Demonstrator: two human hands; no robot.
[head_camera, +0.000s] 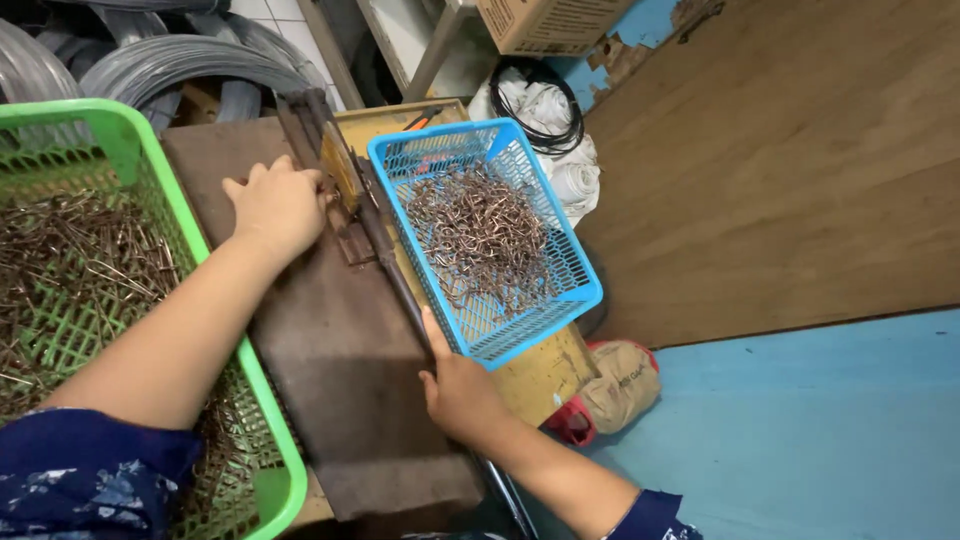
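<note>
Right hand (462, 388) wraps the long metal lever (395, 270); left hand (278, 205) presses flat on the bending jig (340, 205), between green crate (130, 140) and blue basket (580, 290) of hooks.

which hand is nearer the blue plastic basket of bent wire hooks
Right. The right hand grips the long metal lever just below the blue plastic basket; the left hand rests farther left, across the lever.

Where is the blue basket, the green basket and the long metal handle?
blue basket (583, 292): head view, its right rim.
green basket (128, 130): head view, its top corner rim.
long metal handle (392, 268): head view, middle of the bar.
</note>
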